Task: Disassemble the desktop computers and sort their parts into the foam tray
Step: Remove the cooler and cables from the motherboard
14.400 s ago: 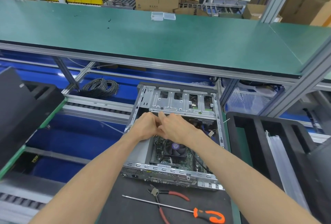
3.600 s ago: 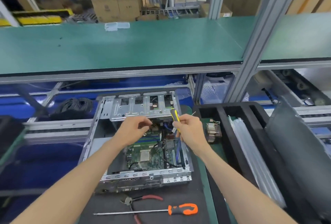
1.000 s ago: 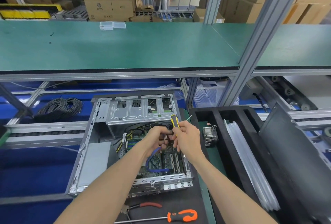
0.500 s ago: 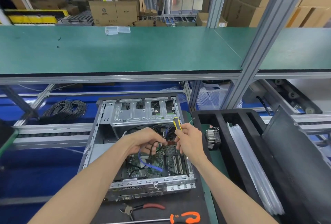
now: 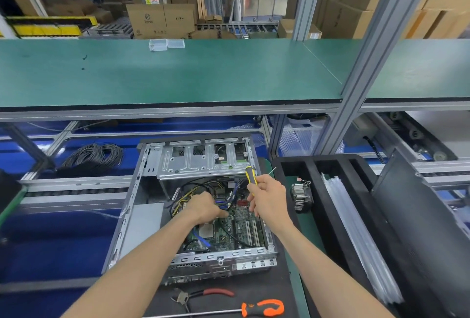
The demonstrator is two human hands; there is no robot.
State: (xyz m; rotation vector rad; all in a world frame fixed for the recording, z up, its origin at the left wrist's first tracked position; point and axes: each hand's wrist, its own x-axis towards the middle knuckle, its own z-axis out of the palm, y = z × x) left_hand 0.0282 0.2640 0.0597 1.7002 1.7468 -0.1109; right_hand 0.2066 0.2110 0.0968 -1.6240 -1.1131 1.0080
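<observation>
Beneath a green workbench shelf, the open desktop case sits at lower centre. Left hand pinches cables over the motherboard; right hand grips a yellow-handled screwdriver. Right of it, the black foam tray holds a heatsink.

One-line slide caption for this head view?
Left hand reaches into the open computer case at the motherboard; right hand holds a yellow-handled screwdriver.
</observation>
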